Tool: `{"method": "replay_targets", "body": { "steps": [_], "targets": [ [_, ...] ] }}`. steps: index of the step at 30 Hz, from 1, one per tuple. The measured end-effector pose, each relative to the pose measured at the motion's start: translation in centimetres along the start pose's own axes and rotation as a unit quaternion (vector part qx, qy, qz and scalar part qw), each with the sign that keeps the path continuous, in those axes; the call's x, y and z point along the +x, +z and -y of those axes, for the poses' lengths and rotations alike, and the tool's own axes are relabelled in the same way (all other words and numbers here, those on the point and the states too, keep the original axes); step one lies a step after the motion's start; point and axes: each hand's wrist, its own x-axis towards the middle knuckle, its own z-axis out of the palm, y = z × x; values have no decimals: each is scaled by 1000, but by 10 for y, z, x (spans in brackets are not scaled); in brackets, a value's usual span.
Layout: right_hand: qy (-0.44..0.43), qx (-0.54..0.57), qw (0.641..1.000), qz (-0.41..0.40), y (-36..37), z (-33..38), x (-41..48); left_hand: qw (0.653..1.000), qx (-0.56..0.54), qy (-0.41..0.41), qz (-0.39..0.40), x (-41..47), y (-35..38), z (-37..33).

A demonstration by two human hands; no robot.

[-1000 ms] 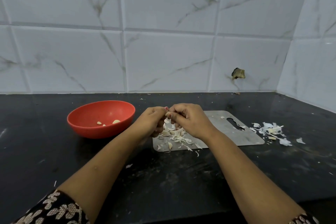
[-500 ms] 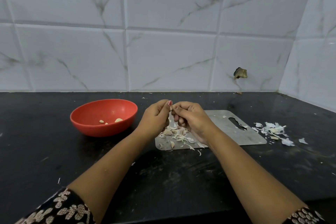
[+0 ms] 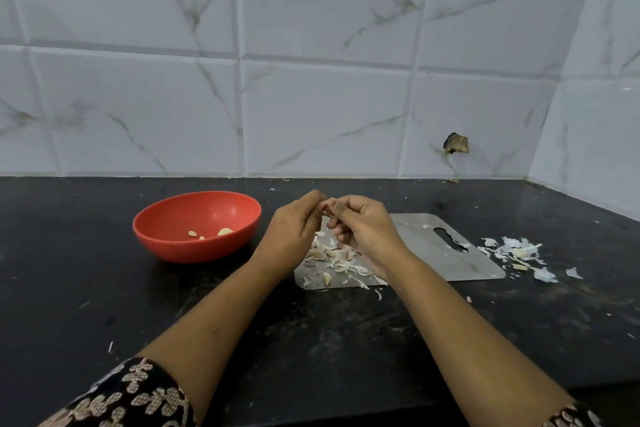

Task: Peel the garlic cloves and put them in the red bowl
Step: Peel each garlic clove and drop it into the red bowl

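My left hand (image 3: 294, 229) and my right hand (image 3: 363, 229) meet fingertip to fingertip above the left end of a steel cutting board (image 3: 433, 253). Together they pinch a small garlic clove (image 3: 325, 211), which the fingers mostly hide. Below the hands, a heap of garlic cloves and skins (image 3: 332, 258) lies on the board. The red bowl (image 3: 166, 236) stands on the black counter to the left of my left hand, with a few peeled cloves (image 3: 224, 231) inside.
A pile of white garlic skins (image 3: 516, 251) lies on the counter right of the board. Tiled walls close off the back and the right side. A chipped hole (image 3: 456, 143) marks the back wall. Small skin scraps dot the black counter (image 3: 69, 288).
Both hands have risen a little from the heap on the board, still pinching the clove between them. The bowl and board have not moved.
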Motion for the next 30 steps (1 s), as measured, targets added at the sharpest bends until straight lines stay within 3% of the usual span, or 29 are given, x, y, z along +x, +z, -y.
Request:
{"method": "replay_targets", "body": {
  "steps": [5,8,12,16,30],
  "targets": [
    [-40,-4,999,-7,3,-3,0,980,-147,-130,-30,-1,5,-7],
    [-52,2,998,-24,4,-4,1,971,-174,-162,-21,0,6,-7],
    [-58,-5,998,-28,0,-3,1,970,-168,-176,9,0,6,-6],
    [-51,7,999,-1,-2,-3,0,970,-180,-163,-25,0,3,-8],
    [-74,-28,996,39,-3,-3,1,926,-327,-180,-48,1,-2,-15]
  ]
}}
